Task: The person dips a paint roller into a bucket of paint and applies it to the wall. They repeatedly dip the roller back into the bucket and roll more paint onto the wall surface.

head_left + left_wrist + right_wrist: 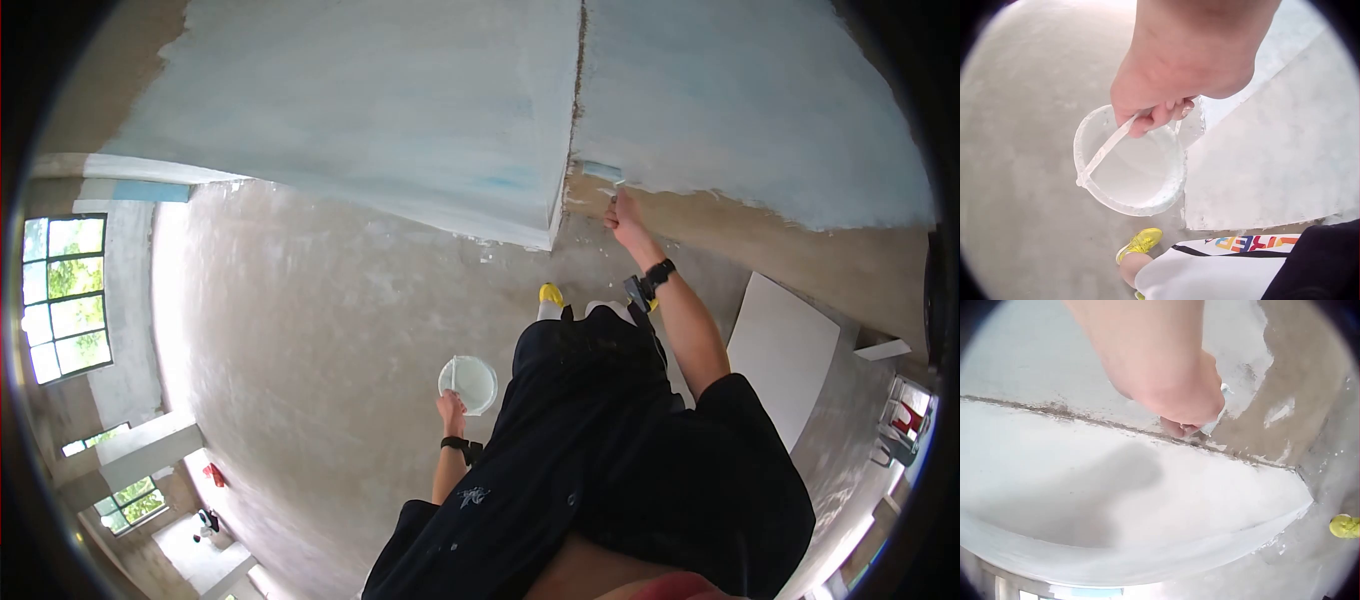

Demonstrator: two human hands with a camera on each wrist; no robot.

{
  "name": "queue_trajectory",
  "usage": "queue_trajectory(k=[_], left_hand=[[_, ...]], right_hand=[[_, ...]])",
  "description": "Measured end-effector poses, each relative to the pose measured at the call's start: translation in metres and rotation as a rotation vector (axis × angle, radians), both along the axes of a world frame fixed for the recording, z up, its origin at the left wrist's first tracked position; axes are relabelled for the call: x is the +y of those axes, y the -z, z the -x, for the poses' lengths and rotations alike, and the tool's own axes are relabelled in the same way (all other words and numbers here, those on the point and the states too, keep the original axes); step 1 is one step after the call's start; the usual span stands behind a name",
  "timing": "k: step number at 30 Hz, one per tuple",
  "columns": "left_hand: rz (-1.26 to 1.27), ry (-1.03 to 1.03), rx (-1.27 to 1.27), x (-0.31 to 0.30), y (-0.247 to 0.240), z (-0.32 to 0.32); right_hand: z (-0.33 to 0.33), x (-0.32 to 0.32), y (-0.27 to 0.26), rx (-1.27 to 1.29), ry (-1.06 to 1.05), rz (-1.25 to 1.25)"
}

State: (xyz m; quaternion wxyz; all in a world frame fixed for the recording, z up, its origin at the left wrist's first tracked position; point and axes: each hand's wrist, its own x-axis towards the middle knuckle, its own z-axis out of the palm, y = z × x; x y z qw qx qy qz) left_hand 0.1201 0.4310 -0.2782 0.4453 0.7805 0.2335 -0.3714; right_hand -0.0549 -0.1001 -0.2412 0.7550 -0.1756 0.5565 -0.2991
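A white bucket (478, 386) with pale contents hangs from its handle in the left hand (452, 408). The left wrist view shows the left hand (1169, 94) with fingers curled round the bucket's strap handle (1109, 149). In the head view the right hand (624, 218) holds a paint tool (602, 171), whose wide pale head lies against the wall near the corner, at the edge of the coated area. In the right wrist view the right hand (1191, 403) hides most of that tool, and a bit of it (1215, 419) shows beside the fingers.
The coated wall (740, 110) meets a second white wall face (400, 110) at a rough dark corner line. Bare brown wall (800, 250) runs along its lower part. A white board (783, 350) lies at the right. Yellow shoes (550, 294) stand on the concrete floor (330, 300).
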Motion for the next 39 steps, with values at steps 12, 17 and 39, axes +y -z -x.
queue_trajectory(k=[12,17,39], left_hand=[[-0.019,0.002,0.032,0.027,0.032,0.017],[0.021,-0.008,0.037,0.034,0.031,0.023],[-0.108,0.047,-0.048,0.032,0.023,0.012]], right_hand=[[0.025,0.043,-0.134,-0.099,-0.034,0.175],[-0.010,0.037,-0.074,-0.041,-0.044,0.141],[0.094,0.008,-0.101,-0.306,0.035,0.129]])
